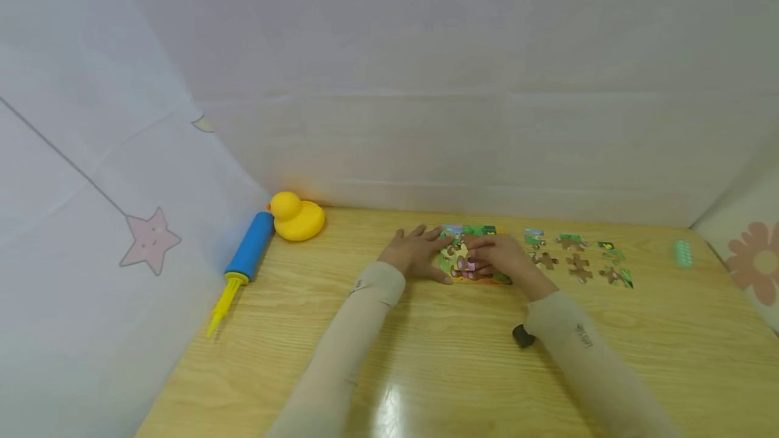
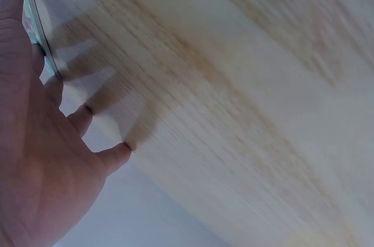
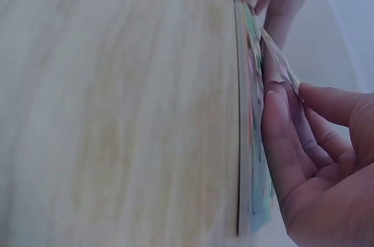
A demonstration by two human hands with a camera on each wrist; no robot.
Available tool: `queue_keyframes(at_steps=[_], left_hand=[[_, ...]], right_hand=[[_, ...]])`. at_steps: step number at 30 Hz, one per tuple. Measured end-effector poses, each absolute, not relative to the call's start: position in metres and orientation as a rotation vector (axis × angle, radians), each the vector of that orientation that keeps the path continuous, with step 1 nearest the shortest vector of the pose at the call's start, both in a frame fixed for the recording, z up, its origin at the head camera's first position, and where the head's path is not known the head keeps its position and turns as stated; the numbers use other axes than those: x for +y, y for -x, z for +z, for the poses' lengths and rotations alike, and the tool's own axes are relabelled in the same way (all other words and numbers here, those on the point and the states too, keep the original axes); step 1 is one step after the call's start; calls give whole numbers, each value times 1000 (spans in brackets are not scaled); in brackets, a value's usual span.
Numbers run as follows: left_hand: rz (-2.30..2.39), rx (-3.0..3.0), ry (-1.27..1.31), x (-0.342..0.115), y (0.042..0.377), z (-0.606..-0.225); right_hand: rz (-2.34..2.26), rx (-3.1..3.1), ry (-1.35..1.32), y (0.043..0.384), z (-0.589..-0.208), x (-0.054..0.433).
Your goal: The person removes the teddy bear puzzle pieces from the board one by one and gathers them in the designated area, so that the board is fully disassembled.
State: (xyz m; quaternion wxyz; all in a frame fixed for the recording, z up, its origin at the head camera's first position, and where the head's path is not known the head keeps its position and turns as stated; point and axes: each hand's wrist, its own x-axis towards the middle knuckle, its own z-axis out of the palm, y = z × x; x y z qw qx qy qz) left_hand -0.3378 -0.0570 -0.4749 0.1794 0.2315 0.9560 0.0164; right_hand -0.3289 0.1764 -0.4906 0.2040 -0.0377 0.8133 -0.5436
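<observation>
A colourful jigsaw puzzle board (image 1: 452, 229) lies flat near the back of the wooden table. My left hand (image 1: 416, 253) rests at the board's left edge, fingers spread; the left wrist view shows its fingertips (image 2: 121, 155) down on the tabletop. Over the board, my right hand (image 1: 502, 255) pinches a thin puzzle piece (image 3: 282, 65) between thumb and fingers. That piece is tilted, close to the board's surface. The right hand hides part of the picture. Several loose puzzle pieces (image 1: 578, 266) lie spread to the right of the board.
Beside the right forearm sits a small black object (image 1: 523, 336). A pale green bumpy block (image 1: 683, 253) lies far right. At the left are a yellow rubber duck (image 1: 298, 220) and a blue-and-yellow hand pump (image 1: 251, 249). Printed cloth (image 1: 389, 147) walls the table's back and sides.
</observation>
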Motion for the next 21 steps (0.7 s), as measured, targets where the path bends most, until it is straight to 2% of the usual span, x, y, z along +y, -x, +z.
queue_keyframes(at_steps=[10, 21], left_hand=[[40, 2710, -649, -57, 336, -474], [31, 2711, -663, -56, 335, -472]], right_hand=[[-1588, 2173, 127, 329, -484, 211], [-1673, 2154, 59, 322, -493, 255]])
